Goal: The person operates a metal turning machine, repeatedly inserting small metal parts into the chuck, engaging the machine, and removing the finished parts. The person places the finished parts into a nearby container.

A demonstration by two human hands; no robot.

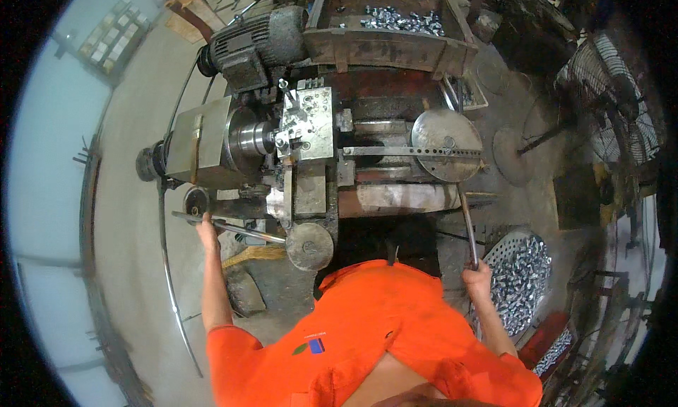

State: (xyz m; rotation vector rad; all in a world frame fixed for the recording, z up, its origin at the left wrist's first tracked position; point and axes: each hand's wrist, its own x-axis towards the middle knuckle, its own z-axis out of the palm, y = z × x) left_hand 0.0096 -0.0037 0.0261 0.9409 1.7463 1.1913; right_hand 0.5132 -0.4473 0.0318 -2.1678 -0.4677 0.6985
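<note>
My left hand [207,235] is closed around the outer part of a metal lever [253,232], which runs to a round metal disc [310,247] at the near side of a small lathe [308,128]. Over on the right, my right hand [478,280] grips the lower end of a second, upright-slanting lever [468,223]. That lever rises toward a larger round plate [446,142], crossed by a flat bar with a row of holes [409,151]. A shiny chuck [253,138] sits left of the tool block. Any workpiece in it is too small to make out.
An electric motor [260,43] stands behind the lathe, beside a wooden box [388,50] holding small metal parts. A perforated basket [505,255] heaped with shiny parts is by my right forearm. A fan [611,100] stands far right. A long rod [169,287] slants at left.
</note>
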